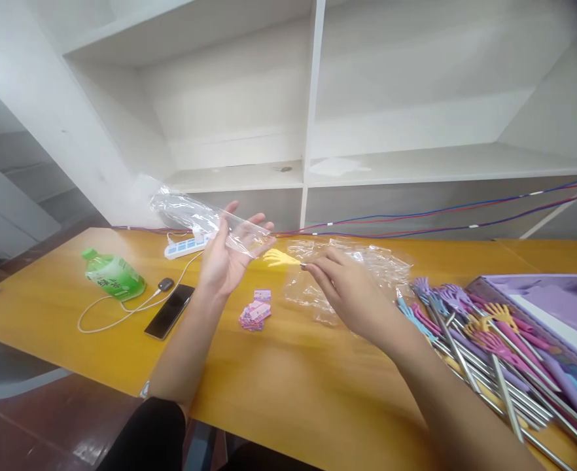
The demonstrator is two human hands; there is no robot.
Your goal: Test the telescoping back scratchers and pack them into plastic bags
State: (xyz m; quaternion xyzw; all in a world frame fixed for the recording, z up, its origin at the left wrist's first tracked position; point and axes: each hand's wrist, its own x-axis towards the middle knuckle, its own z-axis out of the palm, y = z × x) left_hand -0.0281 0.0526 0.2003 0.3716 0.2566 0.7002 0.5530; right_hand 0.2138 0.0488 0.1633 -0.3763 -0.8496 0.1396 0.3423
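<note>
My left hand is raised over the table, its thumb pressing a clear plastic bag against the spread fingers. The bag stretches out to the left, with one end near my fingertips. In my right hand, pinched between thumb and fingers, is a back scratcher with a yellow hand-shaped head. That head points left toward the bag's end, apart from or just beside it; I cannot tell which. My palm hides the back scratcher's handle. Below and between the hands lies a small pile of pink printed cards.
More clear bags lie behind my right hand. Several back scratchers are heaped at the right beside a purple box. At the left are a green bottle, a phone, a white cable and a power strip. Shelves rise behind.
</note>
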